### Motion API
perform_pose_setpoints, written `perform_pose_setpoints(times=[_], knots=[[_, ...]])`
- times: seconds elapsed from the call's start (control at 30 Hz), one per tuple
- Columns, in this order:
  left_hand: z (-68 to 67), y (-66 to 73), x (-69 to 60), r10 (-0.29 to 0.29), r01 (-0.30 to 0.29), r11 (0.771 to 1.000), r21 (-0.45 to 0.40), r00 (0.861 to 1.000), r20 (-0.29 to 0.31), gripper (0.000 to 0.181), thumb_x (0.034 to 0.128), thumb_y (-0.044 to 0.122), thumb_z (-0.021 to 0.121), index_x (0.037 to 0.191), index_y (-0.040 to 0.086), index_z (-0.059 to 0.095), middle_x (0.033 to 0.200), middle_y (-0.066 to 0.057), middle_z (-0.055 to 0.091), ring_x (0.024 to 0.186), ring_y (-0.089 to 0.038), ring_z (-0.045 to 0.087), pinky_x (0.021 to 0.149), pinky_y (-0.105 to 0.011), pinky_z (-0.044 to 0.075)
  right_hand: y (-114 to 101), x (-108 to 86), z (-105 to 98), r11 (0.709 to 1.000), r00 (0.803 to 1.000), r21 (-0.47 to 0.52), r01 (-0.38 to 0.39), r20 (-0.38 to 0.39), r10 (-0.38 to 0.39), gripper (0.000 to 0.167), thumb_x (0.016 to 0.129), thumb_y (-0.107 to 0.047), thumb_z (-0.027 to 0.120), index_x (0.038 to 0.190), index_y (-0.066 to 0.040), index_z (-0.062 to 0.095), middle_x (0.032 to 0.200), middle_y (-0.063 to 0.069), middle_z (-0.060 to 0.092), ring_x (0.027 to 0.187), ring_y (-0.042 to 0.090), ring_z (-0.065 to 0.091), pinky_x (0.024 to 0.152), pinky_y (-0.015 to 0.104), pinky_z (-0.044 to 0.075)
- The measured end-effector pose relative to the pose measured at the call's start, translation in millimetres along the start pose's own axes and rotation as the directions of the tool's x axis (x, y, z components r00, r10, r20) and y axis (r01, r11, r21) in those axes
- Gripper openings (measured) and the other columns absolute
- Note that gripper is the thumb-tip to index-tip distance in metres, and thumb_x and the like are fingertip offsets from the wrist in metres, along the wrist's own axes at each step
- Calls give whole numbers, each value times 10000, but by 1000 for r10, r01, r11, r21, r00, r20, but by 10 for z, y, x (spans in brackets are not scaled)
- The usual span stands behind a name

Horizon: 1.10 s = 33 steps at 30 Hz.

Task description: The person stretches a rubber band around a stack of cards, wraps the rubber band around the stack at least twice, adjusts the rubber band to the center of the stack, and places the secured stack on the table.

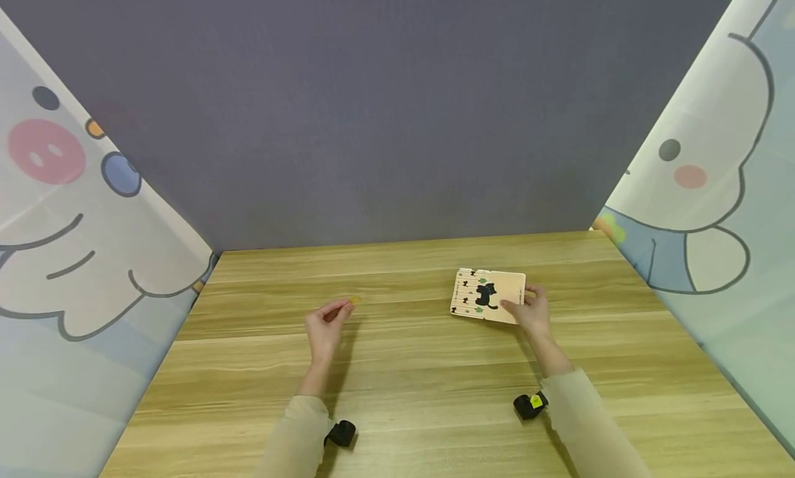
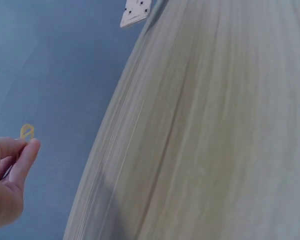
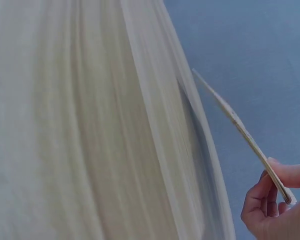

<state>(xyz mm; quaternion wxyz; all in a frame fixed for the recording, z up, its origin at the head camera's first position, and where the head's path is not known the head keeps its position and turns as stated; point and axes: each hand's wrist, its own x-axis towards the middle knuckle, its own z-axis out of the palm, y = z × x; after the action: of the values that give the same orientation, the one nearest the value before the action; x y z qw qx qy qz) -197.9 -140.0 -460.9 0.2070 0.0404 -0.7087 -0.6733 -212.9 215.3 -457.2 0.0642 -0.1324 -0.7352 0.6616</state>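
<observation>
My left hand is raised over the left part of the table. Its thumb and fingertips pinch a small yellow wire-like loop that looks like a paper clip. On the other side, my right hand grips a thin cream notepad by its right end, thumb on top and fingers underneath. A black cat, small bows and green leaves are printed on the notepad. The right wrist view shows the notepad edge-on, tilted and held off the table. In the left wrist view only its corner appears.
The wood-grain table lies beneath both hands. A dark grey panel stands along its back edge. Cartoon-printed curtains hang at the left and right. Black wrist cameras sit at both sleeves.
</observation>
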Motion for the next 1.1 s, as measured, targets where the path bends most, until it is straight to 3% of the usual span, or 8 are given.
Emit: perform_pose_setpoints(times=[0.13, 0.23, 0.33, 0.47, 0.77, 0.93, 1.1], knots=[[3, 136, -57, 4, -6, 998, 57, 1000, 25, 88, 781, -68, 623, 831, -139, 632, 826, -287, 617, 718, -352, 620, 586, -239, 529, 209, 122, -46, 994, 1000, 113, 11, 16, -13, 732, 722, 29, 691, 1278, -17, 218, 1105, 290, 453, 735, 99, 570, 659, 201, 513], [18, 280, -124, 28, -29, 992, 126, 1000, 12, 77, 780, -77, 608, 815, -144, 622, 824, -278, 612, 743, -377, 586, 591, -260, 520, 312, 199, -50, 986, 1000, 164, 10, -7, -9, 740, 705, 46, 697, 1273, -108, 247, 1041, 183, 487, 724, 98, 590, 680, 228, 517], [16, 205, -109, 30, -27, 986, 162, 999, -16, 61, 776, -66, 609, 792, -122, 627, 814, -233, 621, 741, -318, 573, 581, -196, 483, 349, 222, -44, 988, 1000, 152, 25, -22, -22, 746, 713, 63, 677, 1287, -145, 248, 1027, 155, 482, 732, 107, 591, 697, 234, 513], [11, 20, -49, -5, 8, 990, 143, 1000, -20, 58, 783, -40, 615, 786, -96, 630, 794, -189, 622, 678, -212, 579, 540, -154, 473, 393, 230, -46, 988, 998, 145, 53, -23, -51, 760, 705, 41, 690, 1302, -160, 264, 1027, 157, 481, 737, 122, 597, 691, 237, 514], [66, 41, -66, -43, 41, 998, 55, 998, 42, 89, 821, -64, 564, 857, -145, 574, 809, -221, 597, 597, -49, 543, 578, -281, 517, 397, 185, -17, 982, 998, 177, 66, -22, -63, 807, 666, 2, 736, 1312, -143, 275, 1057, 183, 492, 756, 128, 610, 692, 267, 520], [79, 69, -76, -82, 80, 996, 46, 996, 46, 98, 836, -52, 545, 875, -139, 563, 803, -225, 582, 598, -72, 536, 571, -266, 509, 391, 161, -8, 972, 999, 229, 52, 1, -54, 869, 606, -72, 795, 1305, -153, 285, 1013, 141, 516, 759, 138, 622, 706, 278, 516], [94, 100, -85, -114, 114, 993, 16, 993, 16, 70, 831, -50, 545, 859, -113, 559, 734, -121, 574, 574, -104, 511, 521, -224, 473, 342, 103, 11, 960, 999, 278, 34, 27, -43, 937, 524, -149, 837, 1291, -159, 298, 978, 104, 533, 768, 149, 625, 723, 284, 511]])
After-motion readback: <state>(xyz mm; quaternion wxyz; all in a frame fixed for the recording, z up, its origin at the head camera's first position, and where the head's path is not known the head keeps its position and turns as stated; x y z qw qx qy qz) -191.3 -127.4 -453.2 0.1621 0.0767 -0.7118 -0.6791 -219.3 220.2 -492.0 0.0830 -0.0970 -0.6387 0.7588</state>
